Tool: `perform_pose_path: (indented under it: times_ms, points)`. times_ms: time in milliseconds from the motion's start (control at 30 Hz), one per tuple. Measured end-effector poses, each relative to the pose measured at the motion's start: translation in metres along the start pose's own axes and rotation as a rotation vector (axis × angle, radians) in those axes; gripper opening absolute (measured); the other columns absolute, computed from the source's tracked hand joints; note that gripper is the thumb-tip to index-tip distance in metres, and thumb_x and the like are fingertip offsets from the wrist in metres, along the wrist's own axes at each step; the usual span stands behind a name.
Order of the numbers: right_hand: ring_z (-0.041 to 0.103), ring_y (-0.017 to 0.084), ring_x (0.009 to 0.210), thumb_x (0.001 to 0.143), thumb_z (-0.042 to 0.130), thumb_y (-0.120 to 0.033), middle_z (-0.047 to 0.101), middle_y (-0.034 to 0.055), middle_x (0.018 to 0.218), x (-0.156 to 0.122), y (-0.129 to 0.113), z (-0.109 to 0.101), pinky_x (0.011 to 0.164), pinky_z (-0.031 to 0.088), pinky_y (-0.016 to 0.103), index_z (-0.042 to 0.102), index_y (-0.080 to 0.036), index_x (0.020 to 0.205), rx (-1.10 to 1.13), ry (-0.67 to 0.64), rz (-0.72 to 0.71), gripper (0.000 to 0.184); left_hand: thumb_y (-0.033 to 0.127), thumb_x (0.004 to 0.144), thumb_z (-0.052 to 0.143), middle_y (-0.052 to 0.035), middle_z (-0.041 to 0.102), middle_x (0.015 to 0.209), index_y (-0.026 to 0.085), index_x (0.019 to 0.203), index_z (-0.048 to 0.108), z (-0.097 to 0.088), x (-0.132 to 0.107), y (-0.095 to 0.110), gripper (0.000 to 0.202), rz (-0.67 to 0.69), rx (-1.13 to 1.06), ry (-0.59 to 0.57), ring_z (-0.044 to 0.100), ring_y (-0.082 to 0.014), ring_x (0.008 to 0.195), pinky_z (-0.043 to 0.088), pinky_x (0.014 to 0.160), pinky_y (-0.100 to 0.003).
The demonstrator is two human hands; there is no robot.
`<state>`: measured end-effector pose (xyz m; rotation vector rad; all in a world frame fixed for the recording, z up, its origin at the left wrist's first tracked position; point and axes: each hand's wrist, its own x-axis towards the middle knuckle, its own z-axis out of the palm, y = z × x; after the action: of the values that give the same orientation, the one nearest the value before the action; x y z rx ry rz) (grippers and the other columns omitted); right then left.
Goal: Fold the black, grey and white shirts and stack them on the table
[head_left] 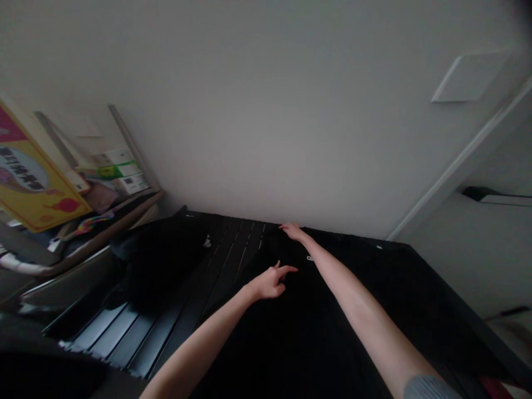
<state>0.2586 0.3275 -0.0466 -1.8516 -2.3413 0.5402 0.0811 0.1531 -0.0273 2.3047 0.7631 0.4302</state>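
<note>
A pale wall (266, 111) fills the upper part of the view, with a square white panel (469, 77) fixed high on the right and white door trim (457, 160) running diagonally beside it. Below the wall, a dark slatted surface (124, 335) is seen, and a wide black cloth (299, 338) is spread over its middle and right side, reaching almost to the foot of the wall. A second, bunched black cloth (158, 260) lies to the left of it on the slats. Further left, a yellow placard (35, 177) and stacked cardboard boxes (120, 172) are propped up. Both forearms are bare and extended over the spread cloth, and a grey ribbed sleeve (428, 388) is visible at the right elbow. The right hand (293, 231) is placed at the far edge of the cloth, its fingers (285, 226) held straight and together, relaxed and gripping nothing, and appearing to touch the fabric. The left hand (268, 284) is held nearer, just short of a small white tag (310, 258). Its index finger (287, 269) is extended, its thumb is raised, and its remaining fingers are loosely curled; nothing is grasped, and whether the cloth is touched cannot be told.
</note>
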Motion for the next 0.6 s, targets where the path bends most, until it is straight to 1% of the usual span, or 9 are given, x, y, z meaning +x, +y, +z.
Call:
perform_pose_path:
  times_ms: [100, 200, 267, 300, 333, 367, 433, 533, 600]
  points:
    - [0.05, 0.032, 0.123, 0.094, 0.034, -0.059, 0.064, 0.0096, 0.123, -0.001, -0.003, -0.003, 0.1, 0.039, 0.047, 0.066, -0.023, 0.113, 0.043, -0.006, 0.073, 0.051, 0.009, 0.066, 0.049, -0.0028, 0.061, 0.103, 0.017, 0.141, 0.036, 0.014, 0.003, 0.0, 0.078, -0.057, 0.131, -0.105, 0.061, -0.0176, 0.094, 0.015, 0.115, -0.057]
    - [0.05, 0.037, 0.122, 0.074, 0.051, -0.078, 0.058, 0.0194, 0.129, -0.011, -0.019, 0.007, 0.098, 0.041, 0.046, 0.057, -0.014, 0.127, 0.086, -0.03, 0.137, 0.083, 0.011, 0.069, 0.049, -0.0092, 0.055, 0.128, 0.018, 0.144, 0.031, 0.023, 0.005, 0.003, 0.077, -0.043, 0.2, -0.151, 0.054, -0.0221, 0.117, 0.009, 0.116, -0.058]
    - [0.049, 0.04, 0.123, 0.058, 0.069, -0.074, 0.049, 0.0257, 0.136, -0.019, -0.035, 0.017, 0.097, 0.042, 0.047, 0.046, -0.008, 0.136, 0.099, -0.04, 0.176, 0.105, 0.012, 0.072, 0.048, -0.0103, 0.052, 0.134, 0.018, 0.145, 0.028, 0.027, 0.005, 0.006, 0.077, -0.04, 0.24, -0.158, 0.047, -0.0234, 0.127, 0.008, 0.116, -0.057]
    - [0.05, 0.041, 0.122, 0.052, 0.077, -0.066, 0.047, 0.0272, 0.137, -0.022, -0.043, 0.021, 0.097, 0.042, 0.048, 0.045, -0.008, 0.137, 0.116, -0.038, 0.19, 0.108, 0.012, 0.072, 0.049, -0.0107, 0.05, 0.136, 0.019, 0.146, 0.027, 0.028, 0.005, 0.007, 0.077, -0.045, 0.262, -0.156, 0.044, -0.0239, 0.13, 0.008, 0.116, -0.057]
    - [0.052, 0.041, 0.12, 0.049, 0.083, -0.056, 0.048, 0.0275, 0.136, -0.024, -0.049, 0.024, 0.096, 0.043, 0.048, 0.049, -0.008, 0.134, 0.137, -0.033, 0.198, 0.104, 0.012, 0.073, 0.049, -0.0109, 0.049, 0.137, 0.019, 0.146, 0.027, 0.029, 0.005, 0.008, 0.077, -0.052, 0.284, -0.15, 0.041, -0.0242, 0.133, 0.009, 0.116, -0.056]
    - [0.054, 0.041, 0.117, 0.048, 0.086, -0.044, 0.052, 0.0267, 0.132, -0.025, -0.055, 0.026, 0.094, 0.044, 0.048, 0.055, -0.01, 0.128, 0.168, -0.027, 0.201, 0.093, 0.012, 0.074, 0.049, -0.011, 0.048, 0.138, 0.02, 0.146, 0.027, 0.03, 0.005, 0.009, 0.076, -0.064, 0.308, -0.143, 0.039, -0.0242, 0.134, 0.01, 0.116, -0.055]
    - [0.06, 0.038, 0.11, 0.053, 0.083, -0.025, 0.061, 0.024, 0.119, -0.023, -0.06, 0.025, 0.09, 0.046, 0.045, 0.066, -0.012, 0.11, 0.243, 0.001, 0.192, 0.061, 0.01, 0.075, 0.047, -0.0102, 0.048, 0.137, 0.021, 0.147, 0.025, 0.032, 0.002, 0.014, 0.076, -0.103, 0.359, -0.119, 0.038, -0.0232, 0.134, 0.016, 0.116, -0.05]
    - [0.063, 0.033, 0.104, 0.069, 0.067, -0.017, 0.068, 0.0198, 0.102, -0.012, -0.054, 0.012, 0.088, 0.046, 0.04, 0.069, -0.012, 0.091, 0.363, 0.087, 0.139, 0.023, 0.005, 0.076, 0.044, -0.008, 0.047, 0.138, 0.024, 0.15, 0.017, 0.031, -0.009, 0.021, 0.081, -0.191, 0.447, -0.031, 0.042, -0.0202, 0.13, 0.029, 0.111, -0.039]
    - [0.063, 0.027, 0.101, 0.078, 0.054, -0.018, 0.07, 0.0149, 0.099, -0.003, -0.044, 0.002, 0.088, 0.047, 0.036, 0.068, -0.014, 0.089, 0.478, 0.166, 0.095, 0.019, 0.004, 0.076, 0.044, -0.0078, 0.042, 0.142, 0.025, 0.151, 0.015, 0.03, -0.022, 0.023, 0.084, -0.293, 0.53, 0.057, 0.043, -0.021, 0.129, 0.036, 0.105, -0.036]
